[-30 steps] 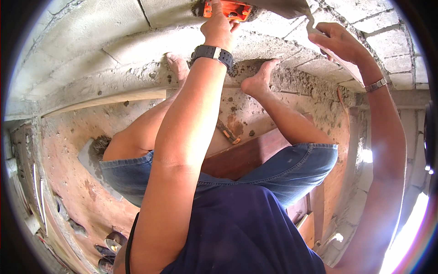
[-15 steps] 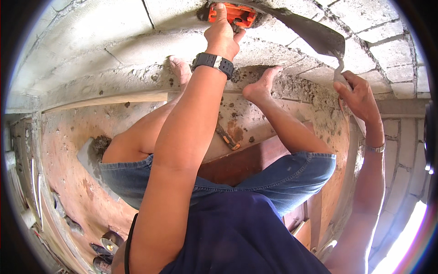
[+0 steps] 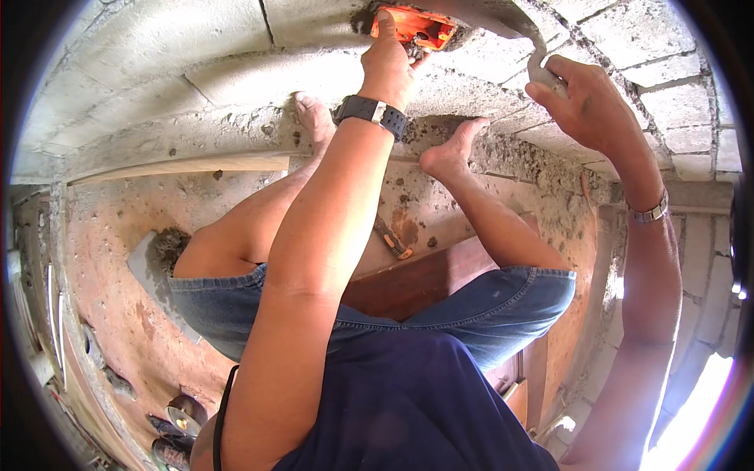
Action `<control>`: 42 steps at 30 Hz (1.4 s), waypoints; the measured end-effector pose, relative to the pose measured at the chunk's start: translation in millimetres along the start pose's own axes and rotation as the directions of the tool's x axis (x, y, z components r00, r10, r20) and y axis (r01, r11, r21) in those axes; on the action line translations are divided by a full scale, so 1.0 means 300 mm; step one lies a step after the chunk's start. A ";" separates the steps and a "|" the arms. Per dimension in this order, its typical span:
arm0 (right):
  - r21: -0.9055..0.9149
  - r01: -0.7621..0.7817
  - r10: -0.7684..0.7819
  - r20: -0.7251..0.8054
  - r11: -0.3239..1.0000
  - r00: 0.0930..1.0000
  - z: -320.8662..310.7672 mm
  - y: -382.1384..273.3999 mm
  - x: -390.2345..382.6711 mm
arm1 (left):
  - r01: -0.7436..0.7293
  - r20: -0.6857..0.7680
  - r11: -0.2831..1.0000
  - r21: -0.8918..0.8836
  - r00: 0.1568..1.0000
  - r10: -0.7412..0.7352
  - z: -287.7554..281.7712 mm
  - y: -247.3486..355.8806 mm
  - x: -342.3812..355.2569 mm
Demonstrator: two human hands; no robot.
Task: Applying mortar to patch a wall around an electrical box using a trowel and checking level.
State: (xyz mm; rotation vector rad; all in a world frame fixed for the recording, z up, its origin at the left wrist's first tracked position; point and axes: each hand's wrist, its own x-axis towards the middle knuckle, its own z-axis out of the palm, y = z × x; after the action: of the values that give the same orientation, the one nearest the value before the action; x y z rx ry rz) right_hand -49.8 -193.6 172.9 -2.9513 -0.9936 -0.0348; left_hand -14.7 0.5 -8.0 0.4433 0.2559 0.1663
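Note:
An orange electrical box (image 3: 411,35) sits in a recess of the block wall at the top of the view, its open face toward me. My left hand (image 3: 390,69) holds it at its left part, thumb inside the rim and fingers below, near some dark mortar. My right hand (image 3: 591,106) is closed round the handle of a trowel (image 3: 493,14). The trowel's grey blade lies along the wall above and right of the box, and the picture's top edge cuts part of it off.
An orange-and-black utility knife (image 3: 393,239) lies on the board between my legs. Left of my knee, a mound of wet mortar (image 3: 168,250) rests on a grey sheet (image 3: 149,276). My bare feet are against the foot of the block wall (image 3: 220,86), where mortar crumbs are scattered.
My right hand has moved left and up with the trowel, bringing its blade along the wall beyond the box. My left hand stays on the box; the view has shifted slightly.

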 end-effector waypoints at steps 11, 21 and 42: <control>0.292 -0.243 0.290 -0.126 0.925 0.949 0.151 0.129 -0.269 | 0.056 0.006 0.993 0.106 0.998 -0.057 -0.028 0.002 0.017; 0.130 -0.104 0.106 -0.004 0.986 0.994 0.108 0.252 -0.338 | 0.024 0.000 0.969 0.244 1.000 -0.025 -0.018 0.008 0.031; -0.147 -0.255 0.292 0.372 0.956 0.881 -0.044 0.023 0.011 | 0.064 -0.109 0.971 0.230 0.993 -0.039 0.032 -0.008 0.003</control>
State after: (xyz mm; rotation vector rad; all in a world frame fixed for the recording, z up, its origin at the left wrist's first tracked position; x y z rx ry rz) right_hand -43.1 -197.5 186.1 -3.2277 -0.5934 0.5504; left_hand -10.8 -5.4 -0.9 0.6615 0.3908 0.1085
